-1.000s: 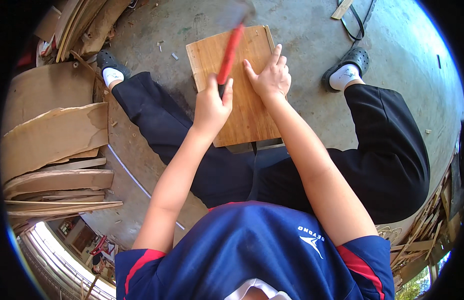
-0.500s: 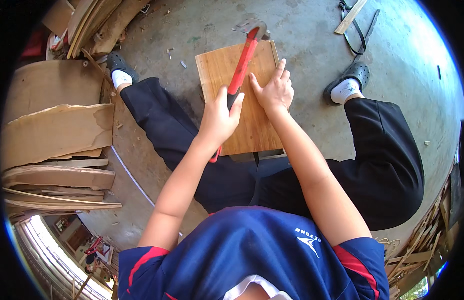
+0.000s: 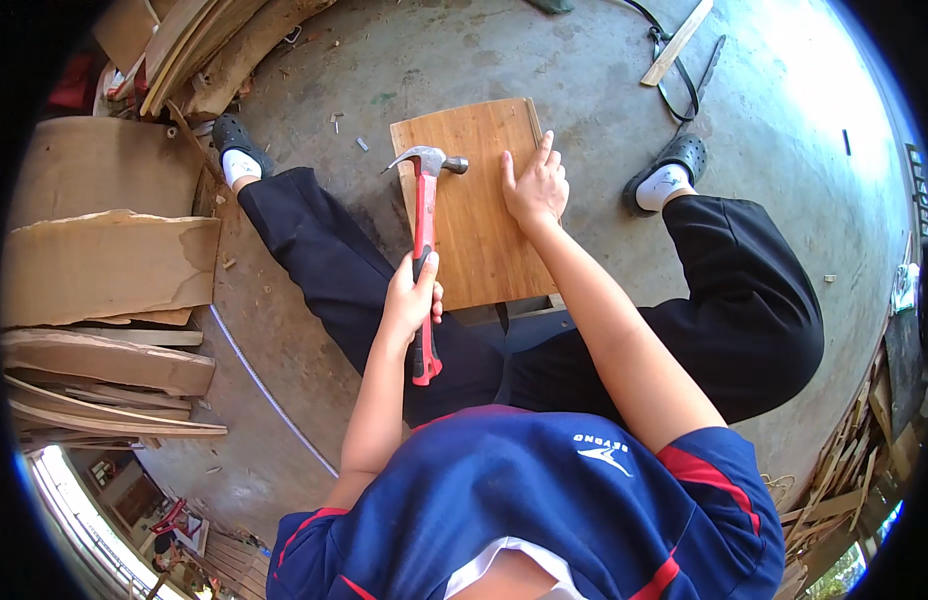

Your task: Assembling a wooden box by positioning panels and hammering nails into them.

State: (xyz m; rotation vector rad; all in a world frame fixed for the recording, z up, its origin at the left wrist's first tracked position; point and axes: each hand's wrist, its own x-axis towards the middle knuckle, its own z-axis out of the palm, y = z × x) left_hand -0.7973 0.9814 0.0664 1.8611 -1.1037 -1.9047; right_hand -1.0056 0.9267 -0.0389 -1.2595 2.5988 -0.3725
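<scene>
My left hand is closed around the dark grip of a claw hammer with a red handle. The steel head is over the left side of a brown wooden board, its claw turned left and its striking face right; I cannot tell whether it touches the wood. My right hand lies at the board's right edge, thumb and index finger stretched apart, the other fingers slightly bent. Beside that hand, a thin strip runs along the far right edge of the board. Whatever supports the board is mostly hidden underneath.
My legs spread on both sides of the board on the concrete floor. Stacked wooden boards stand at the left. A dark strap and a pale wood strip lie far right. Scrap wood is piled near right.
The hammer has come down and left, from slanting across the board's far right to standing nearly straight over its left side. My right hand stays at the right edge.
</scene>
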